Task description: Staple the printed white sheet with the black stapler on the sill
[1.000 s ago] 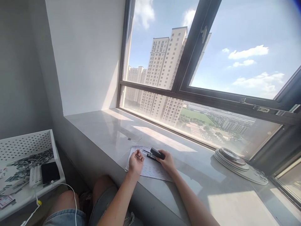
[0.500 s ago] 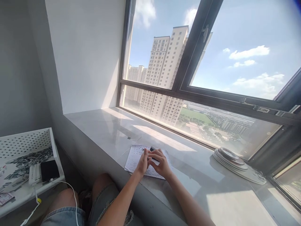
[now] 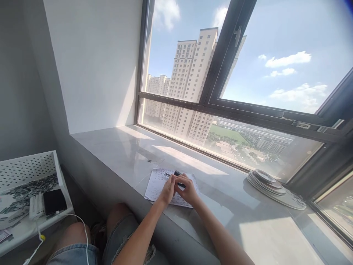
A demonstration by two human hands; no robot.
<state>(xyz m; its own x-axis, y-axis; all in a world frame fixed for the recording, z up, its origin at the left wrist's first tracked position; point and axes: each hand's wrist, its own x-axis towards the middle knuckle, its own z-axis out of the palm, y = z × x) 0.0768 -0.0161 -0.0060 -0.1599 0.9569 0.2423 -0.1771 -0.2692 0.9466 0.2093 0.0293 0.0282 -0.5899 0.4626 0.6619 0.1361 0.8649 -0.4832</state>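
My left hand [image 3: 167, 190] and my right hand [image 3: 189, 188] meet over written paper sheets [image 3: 153, 185] on the window sill. A slim dark pen [image 3: 181, 184] runs through both hands. Its thin end pokes out beyond my left fingers, and its dark body shows under my right fingers. Both hands are closed, with the fingertips pinched together around it. Just past my fingers lies a small black object [image 3: 177, 172] on the paper; my hands partly hide it, and its kind is unclear.
Two small dark pieces [image 3: 149, 160] lie on the sill [image 3: 116, 147] beyond the paper. Stacked white round plates or lids [image 3: 266, 186] sit at the right by the window. At left, a white perforated basket [image 3: 27, 165] holds many small grey pieces, a black phone [image 3: 54, 202] and a cable.
My hands have turned slightly, and more of the dark pen now shows between and beyond my fingers. The whole view has shifted a little.
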